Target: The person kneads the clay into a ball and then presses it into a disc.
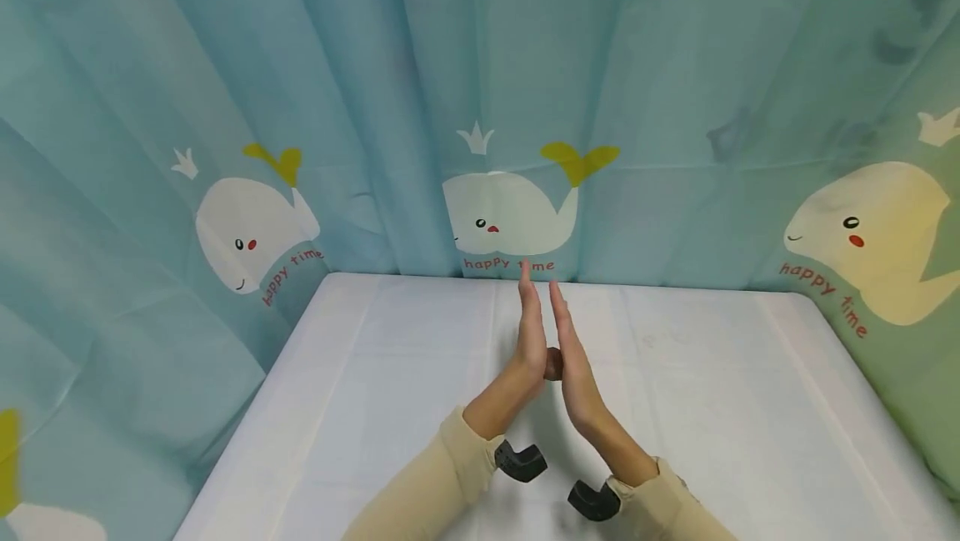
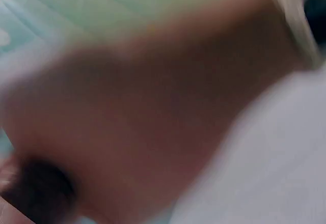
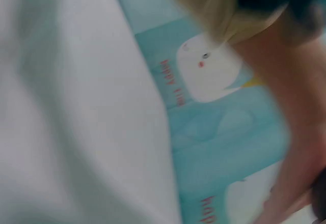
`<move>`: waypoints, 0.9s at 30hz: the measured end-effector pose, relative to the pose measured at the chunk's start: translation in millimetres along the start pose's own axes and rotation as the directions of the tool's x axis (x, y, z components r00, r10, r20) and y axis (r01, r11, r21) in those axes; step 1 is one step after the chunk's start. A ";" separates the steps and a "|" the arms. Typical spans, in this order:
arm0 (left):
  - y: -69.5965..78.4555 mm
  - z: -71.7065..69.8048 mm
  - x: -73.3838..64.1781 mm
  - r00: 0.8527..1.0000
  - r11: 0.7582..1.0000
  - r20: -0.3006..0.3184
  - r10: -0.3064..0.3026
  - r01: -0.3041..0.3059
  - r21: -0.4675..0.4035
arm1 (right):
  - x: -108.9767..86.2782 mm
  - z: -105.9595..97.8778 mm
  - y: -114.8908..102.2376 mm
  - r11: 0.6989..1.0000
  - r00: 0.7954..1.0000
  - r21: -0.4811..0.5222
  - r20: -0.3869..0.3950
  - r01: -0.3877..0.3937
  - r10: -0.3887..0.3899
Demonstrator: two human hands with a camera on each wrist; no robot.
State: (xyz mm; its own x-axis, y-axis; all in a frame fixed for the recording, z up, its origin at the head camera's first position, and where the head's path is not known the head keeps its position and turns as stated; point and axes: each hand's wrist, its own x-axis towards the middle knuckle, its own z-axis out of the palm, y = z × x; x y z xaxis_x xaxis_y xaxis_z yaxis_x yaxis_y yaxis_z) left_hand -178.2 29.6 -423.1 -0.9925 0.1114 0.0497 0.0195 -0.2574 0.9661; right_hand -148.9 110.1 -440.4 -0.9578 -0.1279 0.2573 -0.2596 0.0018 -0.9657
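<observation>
My left hand (image 1: 531, 345) and right hand (image 1: 577, 370) stand upright over the white table, palms facing each other and fingers straight, tips pointing away. A small dark brown, roundish lump (image 1: 553, 363) is pressed between the two palms, near their heels; only part of it shows. From the left wrist, a blurred hand with a dark lump (image 2: 43, 191) by its palm side fills much of the view. The right wrist view catches the dark lump (image 3: 320, 196) at its right edge. The lump's exact kind cannot be told.
The white table (image 1: 405, 358) runs back to a blue-green curtain (image 1: 510, 49) printed with whales, which surrounds its far side and both flanks. Black curved pieces (image 1: 521, 462) are fixed at both wrists, below the beige sleeves (image 1: 427, 483).
</observation>
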 end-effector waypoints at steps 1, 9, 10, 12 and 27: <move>-2.5 -0.7 1.0 1.000 0.999 0.000 0.000 0.000 0.033 | -0.3 1.8 -4.5 1.000 1.000 -0.006 -0.007 0.022 -0.022; -9.3 9.8 -19.6 0.996 0.999 0.072 -0.048 0.047 0.025 | 25.1 -16.3 -10.1 1.000 0.995 0.022 -0.104 0.007 -0.005; -7.0 11.4 -22.8 0.996 0.999 0.083 -0.046 0.044 0.028 | 26.7 -19.2 -6.6 0.998 0.993 0.047 -0.108 -0.032 0.037; -1.3 13.0 -27.2 0.994 0.999 0.098 -0.043 0.040 0.035 | 25.8 -21.4 -0.6 0.991 0.989 0.102 -0.104 -0.092 0.102; -3.9 12.4 -12.4 0.990 0.994 0.142 -0.014 -0.001 0.109 | 16.6 -20.3 -6.2 0.991 0.998 0.118 -0.021 0.058 -0.056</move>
State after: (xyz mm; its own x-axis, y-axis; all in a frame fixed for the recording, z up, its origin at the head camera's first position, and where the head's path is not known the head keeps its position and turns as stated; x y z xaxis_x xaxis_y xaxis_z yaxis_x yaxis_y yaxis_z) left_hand -164.5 41.2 -424.4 -0.9657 0.2498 0.0713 0.0338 -0.1512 0.9879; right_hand -165.7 128.1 -429.5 -0.9443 -0.1070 0.3112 -0.2981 -0.1226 -0.9466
